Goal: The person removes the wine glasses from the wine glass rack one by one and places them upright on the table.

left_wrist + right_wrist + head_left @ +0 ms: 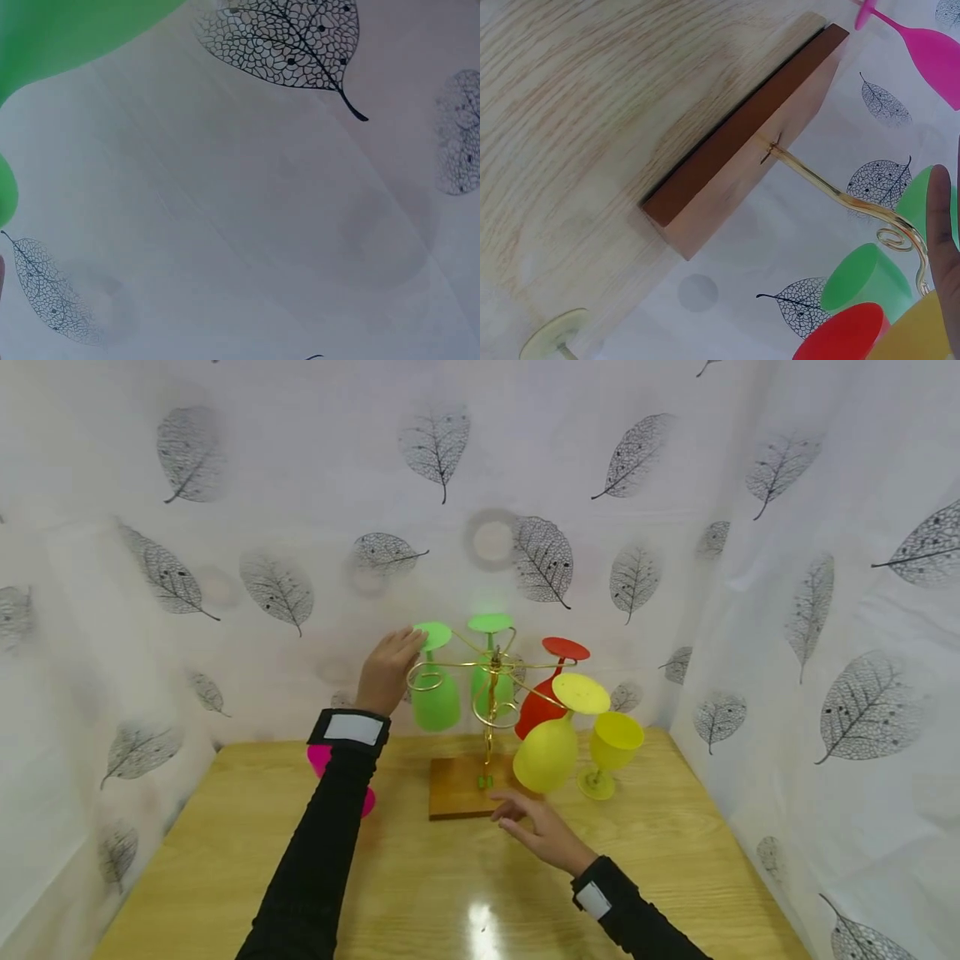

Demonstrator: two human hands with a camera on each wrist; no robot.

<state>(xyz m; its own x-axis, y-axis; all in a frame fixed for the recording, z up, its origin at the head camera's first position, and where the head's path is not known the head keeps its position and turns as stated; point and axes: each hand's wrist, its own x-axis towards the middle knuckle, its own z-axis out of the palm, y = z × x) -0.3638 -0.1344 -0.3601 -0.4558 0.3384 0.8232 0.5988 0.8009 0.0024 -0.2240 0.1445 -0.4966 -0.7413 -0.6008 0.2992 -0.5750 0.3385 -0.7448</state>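
Note:
My left hand [392,668] is raised at the left of a gold wire rack [489,737], its fingers pinching the foot of an upside-down green goblet [437,703]. In the left wrist view, part of that goblet [67,37] fills the top left corner. Another green goblet [491,622], a red goblet [536,706] and a yellow goblet [546,758] hang upside down from the rack's rings. My right hand [543,833] is held low before the rack's wooden base [450,789], fingers loosely bent and holding nothing.
On the table [442,877], a second yellow goblet [617,745] stands upright at the right. A magenta goblet [318,760] is at the left, partly hidden by my left forearm. Leaf-printed curtains [315,485] surround the table's back and sides.

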